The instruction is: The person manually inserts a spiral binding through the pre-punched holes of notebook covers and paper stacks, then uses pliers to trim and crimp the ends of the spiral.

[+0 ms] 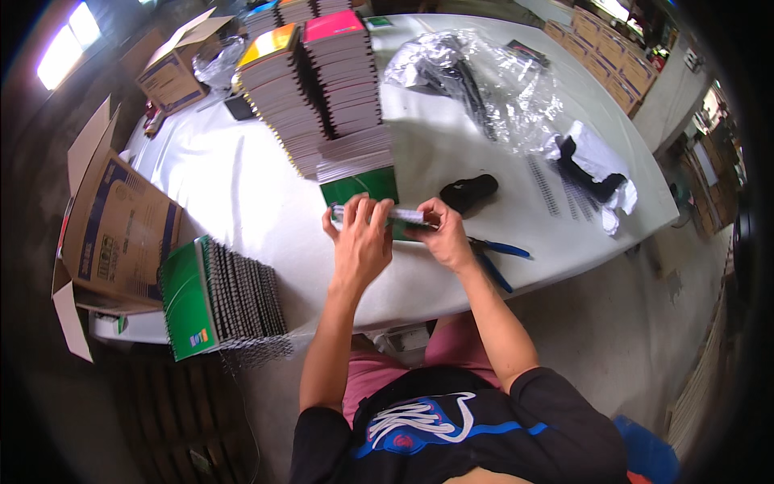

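Observation:
Both my hands grip a green-covered notebook (407,216), tilted so its white page edge faces up. My left hand (360,238) has its fingers curled over the notebook's left part. At the notebook's right end, my right hand (445,234) pinches the edge between thumb and fingers. Just beyond lies another green notebook (360,184), at the foot of tall stacks of notebooks. Cutting pliers with blue handles (506,249) rest beside my right wrist, their jaws partly hidden. Close by on the table is a dark rounded object (468,192) that I cannot make out.
Coil-bound green notebooks (187,302) are stacked at the table's left edge, near an open cardboard box (121,234). Stacks with yellow (268,46) and pink (334,27) covers rise ahead. Clear plastic wrap (516,101), loose binding coils (543,187) and a white cloth (592,145) lie right.

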The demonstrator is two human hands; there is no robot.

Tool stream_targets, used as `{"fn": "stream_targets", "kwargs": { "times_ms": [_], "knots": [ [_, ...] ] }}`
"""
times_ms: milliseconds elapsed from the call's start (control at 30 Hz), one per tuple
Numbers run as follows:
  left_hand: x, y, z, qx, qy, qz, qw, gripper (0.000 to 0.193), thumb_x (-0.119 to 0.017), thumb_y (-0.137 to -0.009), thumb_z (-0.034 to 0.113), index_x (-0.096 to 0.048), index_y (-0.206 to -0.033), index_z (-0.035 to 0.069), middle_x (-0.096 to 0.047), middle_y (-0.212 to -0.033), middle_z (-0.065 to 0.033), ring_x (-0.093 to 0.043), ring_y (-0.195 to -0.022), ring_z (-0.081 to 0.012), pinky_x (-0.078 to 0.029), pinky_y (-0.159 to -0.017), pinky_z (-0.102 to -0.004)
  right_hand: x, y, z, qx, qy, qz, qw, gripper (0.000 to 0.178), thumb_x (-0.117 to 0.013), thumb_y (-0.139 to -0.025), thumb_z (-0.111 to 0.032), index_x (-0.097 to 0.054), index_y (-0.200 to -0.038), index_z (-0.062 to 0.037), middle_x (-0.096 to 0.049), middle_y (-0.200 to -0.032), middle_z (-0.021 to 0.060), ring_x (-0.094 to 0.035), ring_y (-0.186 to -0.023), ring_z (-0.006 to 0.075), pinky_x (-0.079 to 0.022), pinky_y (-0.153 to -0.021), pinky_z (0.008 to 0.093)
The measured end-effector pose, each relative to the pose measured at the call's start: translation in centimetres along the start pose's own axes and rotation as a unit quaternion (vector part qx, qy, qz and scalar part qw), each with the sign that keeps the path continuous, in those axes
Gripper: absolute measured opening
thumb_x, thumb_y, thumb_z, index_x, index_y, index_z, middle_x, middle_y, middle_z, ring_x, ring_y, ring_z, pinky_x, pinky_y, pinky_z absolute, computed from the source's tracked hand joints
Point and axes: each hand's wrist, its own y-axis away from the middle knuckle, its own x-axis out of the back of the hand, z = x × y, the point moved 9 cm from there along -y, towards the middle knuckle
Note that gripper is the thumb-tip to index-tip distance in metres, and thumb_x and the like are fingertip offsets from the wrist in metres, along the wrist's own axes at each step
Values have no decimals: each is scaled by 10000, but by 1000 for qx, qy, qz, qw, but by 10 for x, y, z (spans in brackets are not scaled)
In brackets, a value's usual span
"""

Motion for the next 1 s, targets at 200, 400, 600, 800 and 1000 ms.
{"fn": "stream_targets", "kwargs": {
  "times_ms": [200, 400, 600, 800, 1000],
  "knots": [
    [-29, 28, 3, 23, 21, -17, 999, 359, -654, -728, 205, -543, -1061, 127, -447, -1068, -97, -399, -1131, -314, -248, -914, -717, 55, -3, -38, 95, 156, -168, 969, 601, -793, -642, -98, -545, -1190, -91, -535, -1199, 87, -491, -1177, 253, -384, -1012, 369],
    [-25, 8, 13, 103, 32, 110, 988, 582, -786, -564, 500, -536, -879, 80, -422, -1060, -99, -375, -1101, -322, -241, -882, -730, 260, -60, 5, -51, 613, 222, 757, 332, -651, -766, -109, -615, -1092, -63, -624, -1071, 207, -585, -992, 380, -484, -830, 448],
    [10, 20, 15, 126, -14, 144, 981, 591, -833, -489, 479, -539, -844, 109, -456, -1014, -90, -401, -1048, -306, -284, -884, -547, 224, -48, 5, -94, 594, 46, 798, 491, -557, -782, 26, -534, -1257, -98, -634, -920, 242, -599, -928, 417, -471, -820, 478],
    [-1, 40, 13, 101, -50, 137, 984, 633, -823, -476, 511, -509, -859, 117, -449, -992, -81, -399, -1016, -304, -290, -872, -535, 153, -12, -52, 124, 599, -19, 791, 619, -499, -786, 78, -461, -1355, -162, -572, -948, 182, -566, -912, 355, -460, -832, 425],
    [0, 36, 15, 95, -35, 170, 980, 574, -813, -483, 510, -524, -815, 141, -468, -913, -58, -415, -976, -291, -304, -816, -488, 50, 27, -97, 100, 298, -136, 940, 437, -558, -876, -50, -529, -1300, -153, -537, -886, 103, -525, -775, 254, -448, -741, 345]
  ]
}}
